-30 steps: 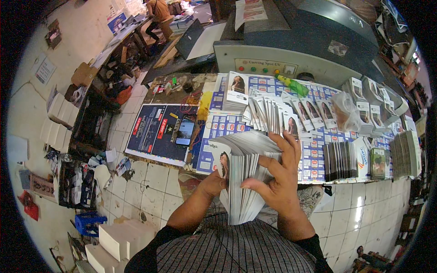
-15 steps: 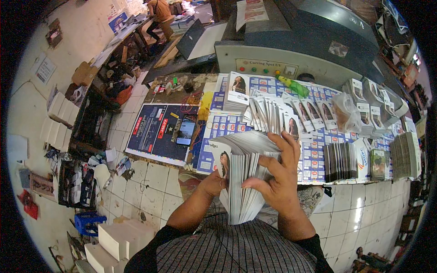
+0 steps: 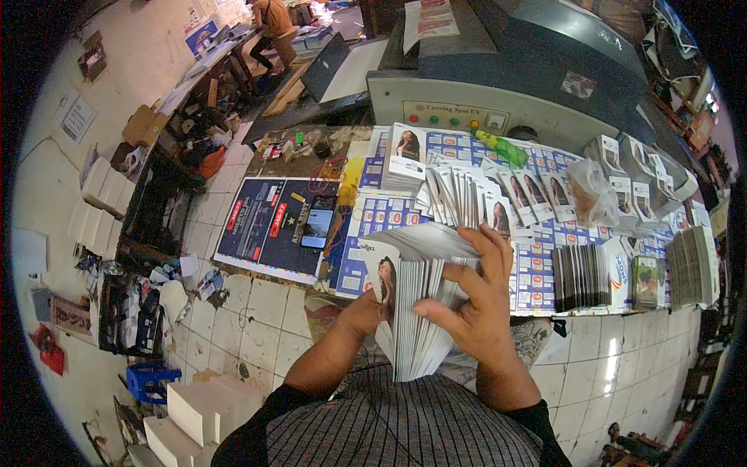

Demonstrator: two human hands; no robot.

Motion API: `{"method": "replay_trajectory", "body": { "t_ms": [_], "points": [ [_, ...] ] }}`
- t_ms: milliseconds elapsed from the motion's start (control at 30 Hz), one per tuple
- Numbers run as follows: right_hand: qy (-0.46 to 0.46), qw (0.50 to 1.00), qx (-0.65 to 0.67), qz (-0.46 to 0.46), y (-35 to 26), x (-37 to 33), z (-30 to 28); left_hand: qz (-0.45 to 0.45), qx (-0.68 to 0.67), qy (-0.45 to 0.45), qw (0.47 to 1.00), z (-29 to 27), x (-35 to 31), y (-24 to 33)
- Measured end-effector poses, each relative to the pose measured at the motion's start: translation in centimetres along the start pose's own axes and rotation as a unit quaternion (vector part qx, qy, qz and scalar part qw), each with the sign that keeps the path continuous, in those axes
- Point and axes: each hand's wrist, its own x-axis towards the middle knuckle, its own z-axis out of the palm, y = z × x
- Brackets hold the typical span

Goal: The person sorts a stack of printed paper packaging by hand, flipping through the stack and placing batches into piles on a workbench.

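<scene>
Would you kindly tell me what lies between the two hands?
The head view shows a stack of cards between the left hand and right hand.

So the machine (image 3: 443, 93) is right behind the table (image 3: 284, 166), the stool (image 3: 153, 381) is down on the floor off its left front, and a phone (image 3: 315, 226) lies on a poster (image 3: 257, 222) at its left end. A row of cards (image 3: 459, 191) runs across its middle, with a bag (image 3: 593, 193) just right of those and stacks (image 3: 691, 265) along its right end. The wad (image 3: 412, 315) is at its front edge, between the left hand (image 3: 364, 315) and right hand (image 3: 476, 303).
</scene>
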Motion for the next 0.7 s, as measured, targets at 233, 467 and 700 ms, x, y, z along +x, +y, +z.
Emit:
{"method": "replay_trajectory", "body": {
  "t_ms": [233, 467, 700],
  "points": [
    [-0.017, 0.999, 0.024, 0.024, -0.1, 0.1, -0.2, -0.04, -0.091, 0.019, 0.995, -1.2, -1.4, -1.7],
    [-0.037, 0.999, 0.031, 0.018, 0.1, 0.1, -0.2, -0.041, -0.097, 0.027, 0.994, -0.9, -1.3, -1.3],
    [-0.022, 0.997, -0.07, -0.005, 0.6, -0.2, 0.3, -0.033, -0.063, 0.042, 0.997, 0.3, -0.6, 1.0]
  ]
}}
